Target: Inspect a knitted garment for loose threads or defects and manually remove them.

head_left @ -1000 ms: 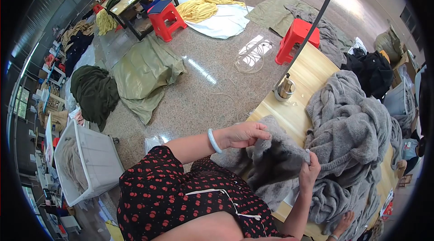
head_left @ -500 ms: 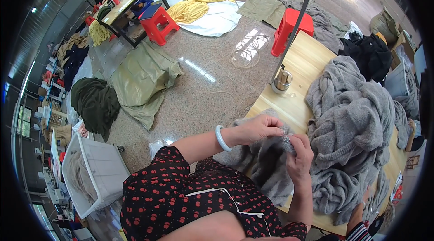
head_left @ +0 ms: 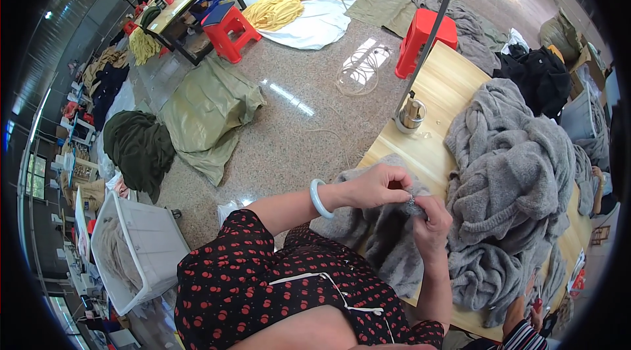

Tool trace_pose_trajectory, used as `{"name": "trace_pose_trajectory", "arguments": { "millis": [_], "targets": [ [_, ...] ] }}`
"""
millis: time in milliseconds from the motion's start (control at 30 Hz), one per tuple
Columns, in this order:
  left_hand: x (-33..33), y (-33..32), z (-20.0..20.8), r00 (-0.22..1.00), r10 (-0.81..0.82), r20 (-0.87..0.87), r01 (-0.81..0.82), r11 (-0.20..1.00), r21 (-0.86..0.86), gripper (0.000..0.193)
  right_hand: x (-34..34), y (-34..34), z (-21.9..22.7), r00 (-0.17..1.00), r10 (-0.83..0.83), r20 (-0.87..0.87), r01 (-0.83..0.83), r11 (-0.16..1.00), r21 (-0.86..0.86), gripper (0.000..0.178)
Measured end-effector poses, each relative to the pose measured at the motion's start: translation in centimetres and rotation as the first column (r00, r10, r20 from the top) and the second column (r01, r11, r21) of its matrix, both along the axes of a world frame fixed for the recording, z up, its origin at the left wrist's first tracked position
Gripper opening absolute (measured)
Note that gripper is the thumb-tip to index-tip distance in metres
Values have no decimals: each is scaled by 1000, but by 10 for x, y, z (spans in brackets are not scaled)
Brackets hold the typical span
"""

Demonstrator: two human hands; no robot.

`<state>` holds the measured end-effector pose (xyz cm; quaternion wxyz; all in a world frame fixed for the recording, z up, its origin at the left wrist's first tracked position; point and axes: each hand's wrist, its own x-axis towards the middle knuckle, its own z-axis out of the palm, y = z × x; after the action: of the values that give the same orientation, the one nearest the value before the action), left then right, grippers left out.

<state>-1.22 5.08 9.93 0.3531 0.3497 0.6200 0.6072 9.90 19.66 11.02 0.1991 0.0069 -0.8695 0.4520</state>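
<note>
A fuzzy grey knit garment (head_left: 393, 253) hangs over the near edge of the pale wooden table and down by my lap. My left hand (head_left: 374, 187), a pale bangle on its wrist, pinches a bit of this knit between thumb and forefinger. Facing it, my right hand (head_left: 432, 222) grips the same piece with its fingers curled in. Between the two sets of fingertips shows a small bunched, lighter grey bit; its details are too small to make out. To the right lies a big heap of grey knitwear (head_left: 516, 169).
The wooden table (head_left: 453, 84) carries a metal cup (head_left: 411, 116) beside a dark upright pole (head_left: 437, 28). A co-worker's hand (head_left: 536, 314) with something red is at lower right. Red stools (head_left: 231, 33), a white bin (head_left: 148, 251) and a green sheet (head_left: 210, 116) stand or lie around.
My fingertips have shifted slightly on the knit, the right hand moving a little left. The co-worker's hand with the red thing has come into sight. Distant legs at the top show more.
</note>
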Motion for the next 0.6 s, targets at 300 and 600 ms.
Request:
{"name": "trace_pose_trajectory", "arguments": {
  "millis": [300, 600],
  "targets": [
    [1, -8, 3, 636, 81, -768, 54, 987, 148, 10, -4, -11, -19, 1000, -31, -3, 31, 999, 10, 20],
    [16, -14, -17, 634, 169, -754, -59, 984, 171, 21, -8, -21, -35, 997, -73, 0, 73, 996, -59, 19]
  ]
}}
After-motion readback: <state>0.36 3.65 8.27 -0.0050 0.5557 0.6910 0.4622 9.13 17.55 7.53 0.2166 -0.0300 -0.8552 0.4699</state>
